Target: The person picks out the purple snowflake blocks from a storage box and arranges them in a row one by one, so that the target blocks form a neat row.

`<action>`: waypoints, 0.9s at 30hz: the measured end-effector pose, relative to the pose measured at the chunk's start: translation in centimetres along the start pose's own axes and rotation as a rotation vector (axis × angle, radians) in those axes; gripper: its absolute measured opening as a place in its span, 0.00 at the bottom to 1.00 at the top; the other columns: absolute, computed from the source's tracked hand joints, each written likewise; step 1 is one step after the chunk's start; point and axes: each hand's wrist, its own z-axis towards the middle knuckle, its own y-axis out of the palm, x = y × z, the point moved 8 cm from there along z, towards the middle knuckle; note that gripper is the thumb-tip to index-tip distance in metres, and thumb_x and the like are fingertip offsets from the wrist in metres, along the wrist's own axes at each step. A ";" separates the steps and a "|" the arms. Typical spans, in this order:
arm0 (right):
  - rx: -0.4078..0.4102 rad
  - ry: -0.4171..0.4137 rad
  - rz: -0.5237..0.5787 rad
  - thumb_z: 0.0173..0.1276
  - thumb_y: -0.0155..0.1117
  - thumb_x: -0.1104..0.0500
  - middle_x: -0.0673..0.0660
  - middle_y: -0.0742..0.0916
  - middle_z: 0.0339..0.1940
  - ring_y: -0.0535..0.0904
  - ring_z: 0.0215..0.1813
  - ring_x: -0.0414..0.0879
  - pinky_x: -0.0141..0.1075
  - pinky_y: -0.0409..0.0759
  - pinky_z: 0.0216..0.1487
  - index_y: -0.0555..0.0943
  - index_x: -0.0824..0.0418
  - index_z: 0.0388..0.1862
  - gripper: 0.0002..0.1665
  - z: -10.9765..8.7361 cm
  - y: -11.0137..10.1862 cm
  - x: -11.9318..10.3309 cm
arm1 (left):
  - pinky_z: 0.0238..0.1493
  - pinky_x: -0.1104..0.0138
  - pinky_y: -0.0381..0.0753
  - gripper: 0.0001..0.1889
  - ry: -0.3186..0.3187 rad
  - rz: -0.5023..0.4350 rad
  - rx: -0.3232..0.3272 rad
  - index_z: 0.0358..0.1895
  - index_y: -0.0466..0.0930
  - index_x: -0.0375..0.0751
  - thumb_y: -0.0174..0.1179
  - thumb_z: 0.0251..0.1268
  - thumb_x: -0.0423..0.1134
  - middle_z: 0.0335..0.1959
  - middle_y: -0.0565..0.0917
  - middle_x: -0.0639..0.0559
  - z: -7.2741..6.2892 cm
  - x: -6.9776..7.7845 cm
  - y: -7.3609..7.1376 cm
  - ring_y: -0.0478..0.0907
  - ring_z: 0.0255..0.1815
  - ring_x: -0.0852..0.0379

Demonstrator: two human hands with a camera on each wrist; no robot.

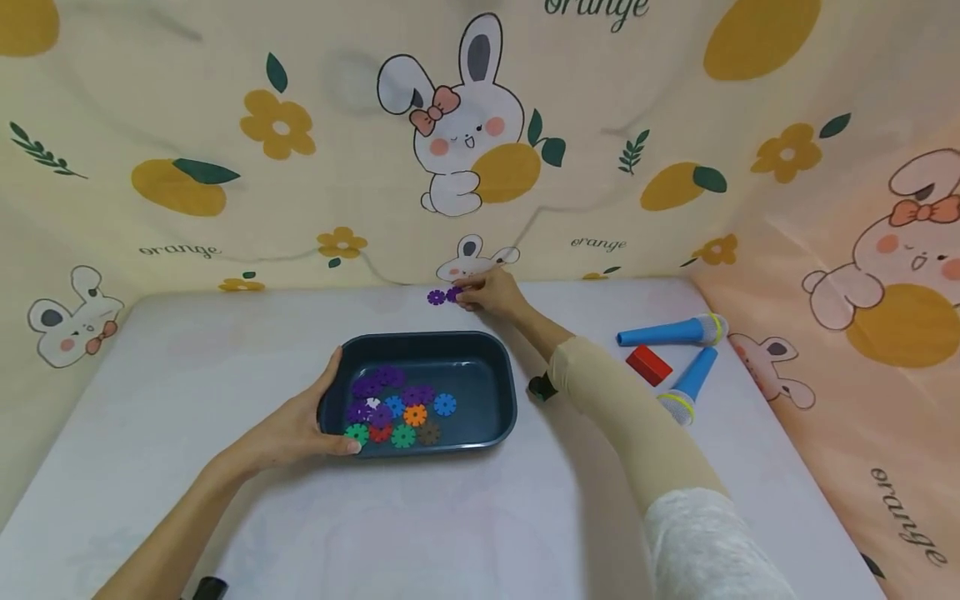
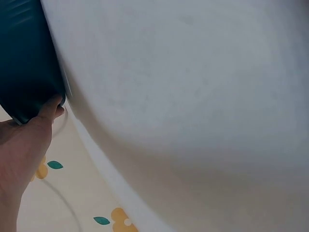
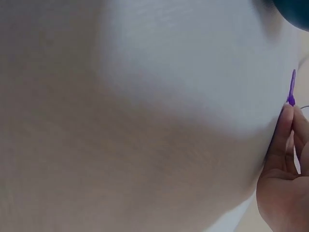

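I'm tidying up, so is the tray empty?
No, partly filled: colourful notched discs lie inside the tray, leaving its right end bare.

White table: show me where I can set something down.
Bare: the left side, between the tray, left arm and patterned cloth; the front, between tray, left arm and right sleeve. Crowded: right, by two microphones and a red block; far edge's middle, by purple pieces; tray's left half, by colored pieces.

Site type: prob. home play area or staged corner; can't confirm which. Evid.: cream backdrop (image 1: 585, 83) w/ cartoon rabbits (image 1: 468, 150), oranges (image 1: 761, 37) & "orange" lettering (image 1: 597, 243), upper frame; peach side panel (image 1: 832, 433), R edge. White tabletop (image 1: 480, 525), lower ctr. Toy-like blue mics (image 1: 652, 334), ctr R; tray (image 1: 480, 387) w/ coloured discs (image 1: 390, 377), mid-frame.
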 end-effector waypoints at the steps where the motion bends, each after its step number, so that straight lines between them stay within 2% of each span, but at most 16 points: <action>1: -0.002 0.005 0.012 0.64 0.73 0.60 0.56 0.89 0.28 0.85 0.25 0.42 0.24 0.77 0.27 0.88 0.61 0.49 0.15 -0.1 -0.1 -0.1 | 0.69 0.34 0.51 0.70 0.000 0.003 0.001 0.80 0.24 0.50 0.78 0.48 0.47 0.80 0.40 0.33 0.0 0.1 0.0 0.45 0.77 0.28; 6: -0.016 0.038 0.047 0.65 0.72 0.61 0.58 0.89 0.28 0.85 0.26 0.43 0.25 0.79 0.28 0.88 0.61 0.51 0.16 -0.5 -0.5 -0.2 | 0.69 0.34 0.53 0.71 0.019 0.029 -0.003 0.80 0.23 0.50 0.79 0.47 0.47 0.80 0.40 0.33 0.1 0.6 -0.2 0.46 0.76 0.27; 9: -0.025 0.047 0.045 0.66 0.71 0.59 0.57 0.89 0.28 0.85 0.27 0.43 0.26 0.80 0.29 0.87 0.59 0.53 0.16 -0.7 -0.6 -0.1 | 0.69 0.33 0.51 0.73 0.040 0.020 -0.013 0.79 0.22 0.49 0.80 0.46 0.45 0.80 0.38 0.32 0.1 0.8 -0.2 0.43 0.76 0.26; 14: -0.004 -0.017 -0.032 0.67 0.70 0.55 0.54 0.89 0.29 0.82 0.29 0.43 0.27 0.79 0.31 0.88 0.55 0.52 0.16 -1.3 -1.4 -1.3 | 0.70 0.34 0.49 0.75 0.038 0.020 -0.009 0.79 0.19 0.53 0.81 0.44 0.45 0.80 0.37 0.34 0.1 0.9 -0.2 0.41 0.77 0.29; 18: -0.019 -0.069 0.084 0.67 0.70 0.57 0.57 0.89 0.34 0.85 0.33 0.48 0.35 0.85 0.41 0.87 0.61 0.53 0.17 -2.6 -1.7 -2.6 | 0.69 0.34 0.51 0.75 0.043 0.042 -0.008 0.79 0.19 0.52 0.81 0.43 0.46 0.80 0.38 0.32 0.2 1.1 -0.2 0.44 0.77 0.28; 20: -0.039 -0.085 0.172 0.68 0.69 0.59 0.59 0.89 0.37 0.87 0.37 0.52 0.43 0.85 0.46 0.85 0.65 0.53 0.17 -3.4 -1.7 -3.3 | 0.69 0.34 0.52 0.76 0.044 0.045 -0.010 0.79 0.19 0.51 0.81 0.43 0.46 0.79 0.39 0.31 0.2 1.2 -0.2 0.45 0.76 0.27; 22: -0.053 -0.102 0.216 0.68 0.69 0.60 0.60 0.89 0.39 0.87 0.39 0.54 0.47 0.84 0.47 0.85 0.67 0.54 0.18 -4.3 -1.7 -4.1 | 0.68 0.33 0.52 0.76 0.038 0.041 -0.013 0.79 0.19 0.51 0.81 0.43 0.45 0.79 0.39 0.30 0.1 1.2 -0.1 0.45 0.76 0.26; 27: -0.102 -0.166 0.238 0.69 0.68 0.60 0.59 0.89 0.40 0.86 0.43 0.60 0.42 0.85 0.46 0.83 0.70 0.54 0.19 -6.6 -0.8 -6.2 | 0.69 0.33 0.51 0.75 0.027 0.028 -0.012 0.79 0.19 0.51 0.81 0.44 0.44 0.79 0.38 0.31 0.0 1.0 0.1 0.44 0.76 0.26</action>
